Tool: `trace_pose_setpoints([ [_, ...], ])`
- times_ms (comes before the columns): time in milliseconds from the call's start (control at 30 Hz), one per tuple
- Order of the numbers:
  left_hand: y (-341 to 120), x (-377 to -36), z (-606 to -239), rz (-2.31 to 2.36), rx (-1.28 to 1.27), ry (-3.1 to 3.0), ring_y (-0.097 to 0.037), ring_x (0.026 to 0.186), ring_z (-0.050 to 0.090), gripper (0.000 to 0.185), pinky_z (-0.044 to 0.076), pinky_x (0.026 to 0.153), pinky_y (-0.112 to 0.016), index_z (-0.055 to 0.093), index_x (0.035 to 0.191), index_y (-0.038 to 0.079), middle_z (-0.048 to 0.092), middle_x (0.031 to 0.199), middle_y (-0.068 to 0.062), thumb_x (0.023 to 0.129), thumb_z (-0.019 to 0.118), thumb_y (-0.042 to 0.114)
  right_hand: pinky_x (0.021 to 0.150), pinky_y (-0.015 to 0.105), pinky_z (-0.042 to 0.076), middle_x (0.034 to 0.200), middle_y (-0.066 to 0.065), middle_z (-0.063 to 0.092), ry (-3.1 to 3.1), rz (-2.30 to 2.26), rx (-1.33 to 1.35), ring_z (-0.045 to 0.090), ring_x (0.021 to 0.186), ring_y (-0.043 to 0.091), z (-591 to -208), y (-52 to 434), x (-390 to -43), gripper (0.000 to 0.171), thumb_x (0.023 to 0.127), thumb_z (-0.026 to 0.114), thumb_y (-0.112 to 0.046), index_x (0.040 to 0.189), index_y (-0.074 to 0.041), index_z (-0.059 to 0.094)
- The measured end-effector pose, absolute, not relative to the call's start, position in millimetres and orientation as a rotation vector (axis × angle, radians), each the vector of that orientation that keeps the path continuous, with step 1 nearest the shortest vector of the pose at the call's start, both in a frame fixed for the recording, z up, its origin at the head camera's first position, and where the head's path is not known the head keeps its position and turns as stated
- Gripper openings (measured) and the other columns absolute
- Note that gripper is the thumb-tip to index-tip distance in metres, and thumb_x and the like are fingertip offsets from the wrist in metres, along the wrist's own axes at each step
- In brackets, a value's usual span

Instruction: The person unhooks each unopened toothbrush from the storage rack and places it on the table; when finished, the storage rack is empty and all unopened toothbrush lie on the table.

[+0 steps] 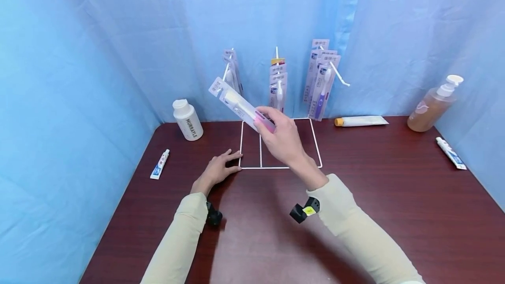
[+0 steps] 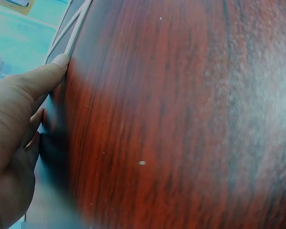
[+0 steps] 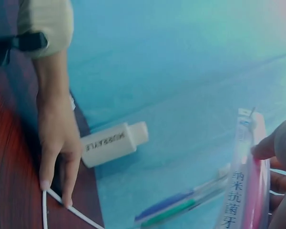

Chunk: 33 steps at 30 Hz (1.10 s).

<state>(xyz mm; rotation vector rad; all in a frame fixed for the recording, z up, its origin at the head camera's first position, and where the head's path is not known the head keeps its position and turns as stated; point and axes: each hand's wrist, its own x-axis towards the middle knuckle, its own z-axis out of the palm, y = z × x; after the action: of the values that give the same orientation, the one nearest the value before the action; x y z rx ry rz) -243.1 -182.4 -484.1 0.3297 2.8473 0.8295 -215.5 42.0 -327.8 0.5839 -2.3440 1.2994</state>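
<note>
A staged shop-display set: pale blue fabric backdrop (image 1: 98,47) encloses a dark red wooden table (image 1: 394,196). At upper centre, a white wire rack (image 1: 276,143) hangs packaged toothbrushes (image 1: 321,82); toiletry bottles and tubes sit around.

packaged toothbrush (image 1: 241,105) | pink-ended blister pack | tilted, held above rack base (image 1: 281,167)

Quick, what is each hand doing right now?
Left hand: open, fingers flat on the table, touching the white wire rack at its corner.
Right hand: holding a packaged toothbrush in the air.
</note>
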Motion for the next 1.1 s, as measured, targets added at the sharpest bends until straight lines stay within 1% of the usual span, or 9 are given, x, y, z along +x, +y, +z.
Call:
trace_pose_setpoints([
  [233, -183.0, -240.1, -483.8, 0.827, 0.304, 2.835, -0.043, 0.141, 0.027, 0.054, 0.02, 0.113, -0.06, 0.049, 0.141, 0.03, 0.031, 0.155, -0.012, 0.09, 0.065, 0.036, 0.071, 0.033, 0.051, 0.098, 0.006, 0.068, -2.404, 1.54, 0.651, 0.063, 0.082, 0.018, -317.2, 41.6, -200.6, 0.027, 0.093, 0.063, -0.022, 0.118, -0.016, 0.062],
  [333, -183.1, -239.6, -484.2, 0.827, 0.314, 2.846, -0.042, 0.14, 0.029, 0.054, 0.021, 0.113, -0.06, 0.05, 0.141, 0.029, 0.032, 0.155, -0.013, 0.089, 0.066, 0.035, 0.069, 0.031, 0.052, 0.093, 0.006, 0.067, -2.386, 1.652, 0.645, 0.064, 0.077, 0.018, -317.9, 41.6, -195.5, 0.024, 0.093, 0.063, -0.022, 0.116, -0.014, 0.062],
  [467, -183.2, -239.6, -484.9, 0.837, 0.307, 2.85, -0.042, 0.14, 0.03, 0.054, 0.022, 0.112, -0.059, 0.051, 0.14, 0.029, 0.033, 0.154, -0.013, 0.088, 0.067, 0.035, 0.07, 0.029, 0.054, 0.093, 0.01, 0.067, -2.359, 1.79, 0.622, 0.066, 0.077, 0.019, -326.1, 44.2, -189.4, 0.022, 0.093, 0.062, -0.019, 0.113, -0.009, 0.061],
  [667, -182.9, -241.1, -486.9, 0.843, 0.304, 2.844, -0.041, 0.14, 0.03, 0.055, 0.023, 0.113, -0.058, 0.051, 0.139, 0.03, 0.033, 0.154, -0.012, 0.088, 0.068, 0.037, 0.066, 0.026, 0.054, 0.093, 0.015, 0.066, -2.394, 1.915, 0.599, 0.064, 0.076, 0.018, -353.2, 55.6, -180.9, 0.021, 0.095, 0.059, -0.015, 0.113, -0.005, 0.06],
  [800, -182.1, -242.5, -485.1, 0.842, 0.323, 2.841, -0.042, 0.14, 0.03, 0.053, 0.022, 0.113, -0.058, 0.052, 0.139, 0.029, 0.033, 0.154, -0.012, 0.088, 0.067, 0.036, 0.065, 0.025, 0.053, 0.092, 0.014, 0.066, -2.464, 1.919, 0.56, 0.063, 0.074, 0.014, -375.6, 66.7, -172.2, 0.019, 0.095, 0.058, -0.015, 0.111, -0.005, 0.061],
  [967, -181.9, -243.2, -483.3, 0.823, 0.342, 2.848, -0.044, 0.139, 0.031, 0.053, 0.023, 0.112, -0.059, 0.052, 0.139, 0.028, 0.033, 0.154, -0.013, 0.089, 0.067, 0.036, 0.069, 0.022, 0.051, 0.09, 0.011, 0.065, -2.568, 1.914, 0.448, 0.063, 0.077, 0.011, -406.5, 80.5, -159.7, 0.016, 0.095, 0.059, -0.013, 0.108, -0.005, 0.062],
  [1000, -182.0, -243.3, -483.2, 0.821, 0.344, 2.851, -0.043, 0.139, 0.031, 0.053, 0.023, 0.112, -0.059, 0.052, 0.139, 0.027, 0.033, 0.154, -0.014, 0.089, 0.067, 0.036, 0.067, 0.022, 0.05, 0.091, 0.011, 0.065, -2.585, 1.929, 0.424, 0.062, 0.077, 0.011, -411.9, 82.8, -157.1, 0.016, 0.094, 0.059, -0.012, 0.108, -0.004, 0.062],
  [1100, -182.1, -244.1, -484.1, 0.82, 0.345, 2.855, -0.043, 0.139, 0.031, 0.053, 0.024, 0.112, -0.058, 0.053, 0.139, 0.027, 0.034, 0.153, -0.014, 0.088, 0.067, 0.036, 0.066, 0.025, 0.051, 0.095, 0.013, 0.064, -2.612, 2.046, 0.324, 0.061, 0.08, 0.011, -426.0, 87.8, -150.2, 0.018, 0.093, 0.058, -0.007, 0.11, -0.001, 0.059],
])
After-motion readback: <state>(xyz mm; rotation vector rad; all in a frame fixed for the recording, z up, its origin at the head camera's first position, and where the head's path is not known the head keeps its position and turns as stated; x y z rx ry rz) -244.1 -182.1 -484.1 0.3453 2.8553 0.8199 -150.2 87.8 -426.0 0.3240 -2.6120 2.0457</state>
